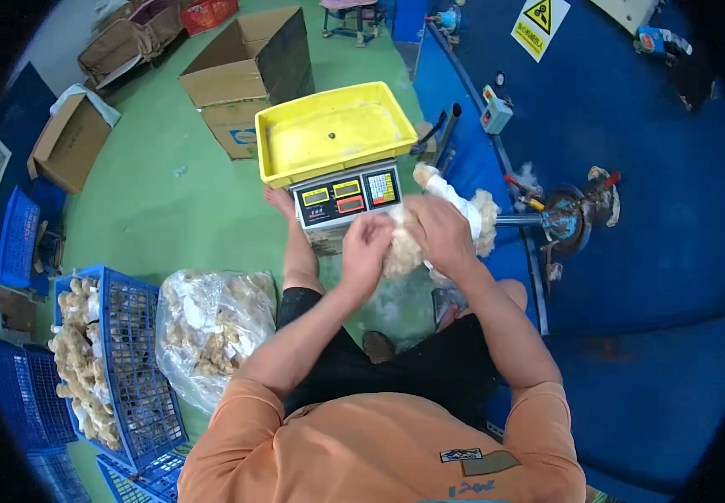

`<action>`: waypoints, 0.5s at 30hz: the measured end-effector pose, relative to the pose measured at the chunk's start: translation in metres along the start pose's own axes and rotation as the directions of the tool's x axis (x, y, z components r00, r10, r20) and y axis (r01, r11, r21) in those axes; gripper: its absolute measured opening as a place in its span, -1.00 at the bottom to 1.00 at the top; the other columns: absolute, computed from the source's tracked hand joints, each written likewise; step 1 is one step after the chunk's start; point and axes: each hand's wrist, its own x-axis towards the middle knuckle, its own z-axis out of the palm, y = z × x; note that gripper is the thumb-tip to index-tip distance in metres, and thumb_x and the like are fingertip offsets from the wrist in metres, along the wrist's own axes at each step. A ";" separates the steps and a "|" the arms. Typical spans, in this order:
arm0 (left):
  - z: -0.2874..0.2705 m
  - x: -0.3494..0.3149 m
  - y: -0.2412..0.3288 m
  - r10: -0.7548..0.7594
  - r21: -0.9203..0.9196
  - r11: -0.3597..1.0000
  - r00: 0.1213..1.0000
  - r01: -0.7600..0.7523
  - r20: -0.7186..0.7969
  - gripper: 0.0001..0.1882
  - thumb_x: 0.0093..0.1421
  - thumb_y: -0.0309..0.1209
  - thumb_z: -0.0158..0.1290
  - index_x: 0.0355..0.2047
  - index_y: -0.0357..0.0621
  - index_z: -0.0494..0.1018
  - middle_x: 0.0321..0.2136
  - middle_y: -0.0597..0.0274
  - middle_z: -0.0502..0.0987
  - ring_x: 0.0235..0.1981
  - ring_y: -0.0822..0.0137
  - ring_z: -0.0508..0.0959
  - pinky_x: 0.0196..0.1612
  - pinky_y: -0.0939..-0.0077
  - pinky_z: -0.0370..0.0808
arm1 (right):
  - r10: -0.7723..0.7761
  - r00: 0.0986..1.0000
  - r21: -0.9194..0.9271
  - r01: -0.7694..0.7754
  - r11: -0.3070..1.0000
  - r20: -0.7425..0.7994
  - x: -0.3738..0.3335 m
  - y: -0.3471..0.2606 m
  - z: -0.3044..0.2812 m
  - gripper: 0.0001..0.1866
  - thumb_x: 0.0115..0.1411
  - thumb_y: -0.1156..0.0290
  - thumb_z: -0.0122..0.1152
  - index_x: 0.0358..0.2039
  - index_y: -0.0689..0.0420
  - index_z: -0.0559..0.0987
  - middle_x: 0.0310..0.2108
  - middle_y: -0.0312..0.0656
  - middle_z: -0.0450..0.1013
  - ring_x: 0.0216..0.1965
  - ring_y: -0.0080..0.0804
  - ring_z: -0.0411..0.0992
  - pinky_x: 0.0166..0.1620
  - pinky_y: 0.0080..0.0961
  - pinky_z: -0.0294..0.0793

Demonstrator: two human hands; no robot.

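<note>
In front of me my left hand (pixel 366 251) pinches the edge of a fluffy cream plush piece (pixel 402 254), its fingertips close to those of my right hand. My right hand (pixel 439 233) is closed over the top of this piece. Beyond the right hand is a white cloth part (pixel 454 197) with tan fluff (pixel 485 222) at its right end; whether it belongs to the same plush is hidden by the hand. That fluff lies against the end of a metal tube (pixel 517 220) that sticks out of the blue machine on the right.
A yellow tray (pixel 268 163) rests on a digital scale (pixel 347 201) ahead. Cardboard boxes (pixel 232 80) stand behind it. To my left are a blue crate (pixel 140 377) of plush pieces and a clear plastic bag (pixel 203 335) of more. The blue machine wall (pixel 631 251) borders my right.
</note>
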 end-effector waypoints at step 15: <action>0.056 -0.043 -0.007 0.372 0.499 0.786 0.924 -0.365 0.091 -0.91 0.25 -0.52 0.07 -0.23 -0.20 0.50 -0.28 0.23 0.53 -0.34 0.44 0.48 -0.23 0.59 0.43 | 0.004 0.999 -0.042 -0.005 0.999 -0.038 -0.012 0.033 -0.011 -0.87 0.13 0.36 0.22 -0.31 0.09 0.55 -0.42 -0.23 0.50 -0.39 -0.21 0.45 -0.24 -0.33 0.39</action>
